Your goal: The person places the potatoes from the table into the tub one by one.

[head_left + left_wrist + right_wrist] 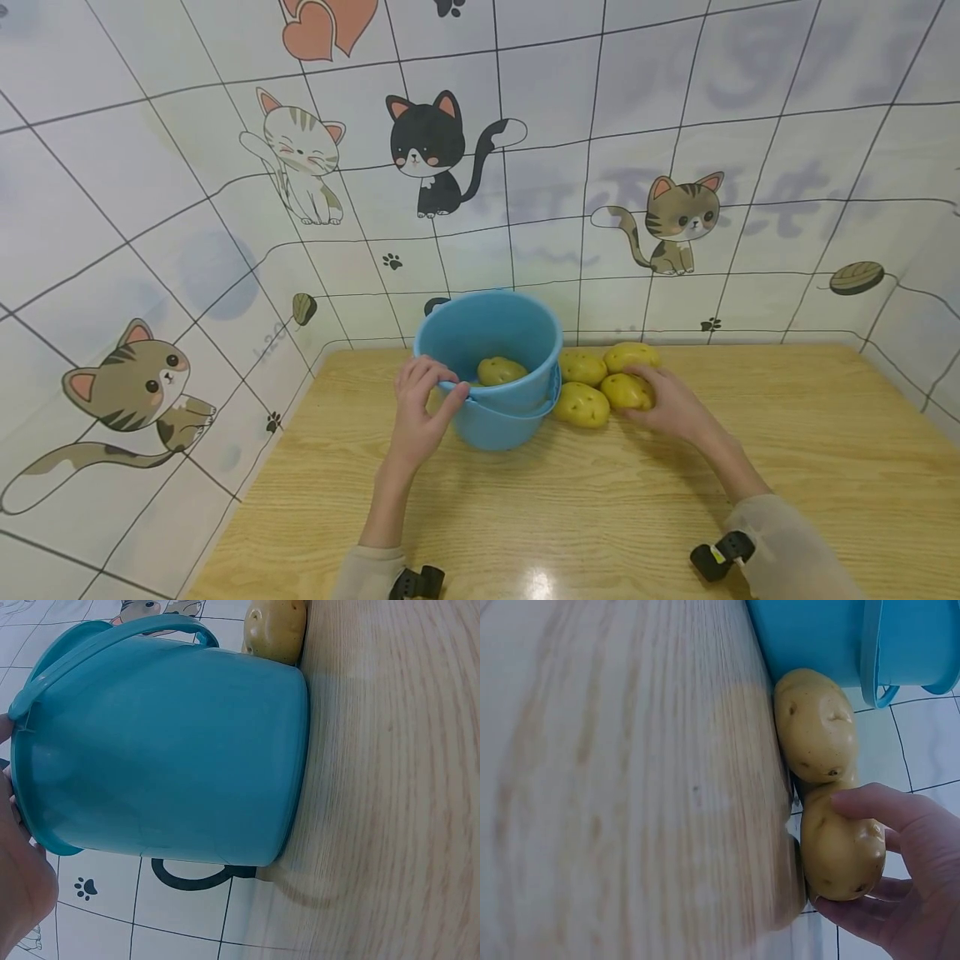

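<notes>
A blue bucket (498, 425) stands upright on the table, with a yellow potato (501, 371) inside it. My left hand (422, 408) holds the bucket's near-left rim between thumb and fingers; in the left wrist view only part of that hand (26, 877) shows at the edge. Right of the bucket, my right hand (667, 403) grips the front-right potato (627, 392) of a small cluster. The right wrist view shows the thumb on one side of this potato (841, 851) and the fingers curled round the other. Beside it lies another potato (816, 726), close to the bucket.
Two more potatoes lie at the back of the cluster, one (582, 367) by the bucket and one (632, 357) farther right. The wooden table (585, 508) meets a tiled wall (555, 192) with cat drawings just behind. The bucket's handle (517, 414) hangs down its front.
</notes>
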Motion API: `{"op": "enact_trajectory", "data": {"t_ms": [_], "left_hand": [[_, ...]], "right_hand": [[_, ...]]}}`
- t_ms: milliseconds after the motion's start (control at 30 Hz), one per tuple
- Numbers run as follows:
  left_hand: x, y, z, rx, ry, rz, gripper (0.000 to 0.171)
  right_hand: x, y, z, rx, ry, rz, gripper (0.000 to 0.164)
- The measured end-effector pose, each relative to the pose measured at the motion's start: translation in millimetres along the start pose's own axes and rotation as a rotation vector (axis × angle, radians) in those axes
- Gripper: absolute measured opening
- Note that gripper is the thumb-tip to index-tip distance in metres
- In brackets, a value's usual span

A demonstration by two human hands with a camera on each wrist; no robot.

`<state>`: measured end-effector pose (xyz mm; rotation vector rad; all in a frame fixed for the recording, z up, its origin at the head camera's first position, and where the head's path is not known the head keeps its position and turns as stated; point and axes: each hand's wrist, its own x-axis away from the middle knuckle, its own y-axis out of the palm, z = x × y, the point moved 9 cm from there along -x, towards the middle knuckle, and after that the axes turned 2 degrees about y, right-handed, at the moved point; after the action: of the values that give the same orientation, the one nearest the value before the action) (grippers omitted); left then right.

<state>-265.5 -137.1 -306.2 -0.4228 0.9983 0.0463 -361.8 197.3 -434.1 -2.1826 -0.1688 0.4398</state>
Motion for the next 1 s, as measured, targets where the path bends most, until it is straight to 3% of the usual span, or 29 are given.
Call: {"op": "enact_trajectory", "data": {"t_ms": [633,1000], "left_hand": [[0.4,0.6,-1.3,0.001,0.0,0.004,0.01],[0.1,1.2,-0.7,0.002,0.002,0.003,0.01]], "right_hand": [[3,-19,-11,-0.052,0.027,0.076,0.071],[-3,-37,-40,-0.09,-0.057,0.154,0.067]]}}
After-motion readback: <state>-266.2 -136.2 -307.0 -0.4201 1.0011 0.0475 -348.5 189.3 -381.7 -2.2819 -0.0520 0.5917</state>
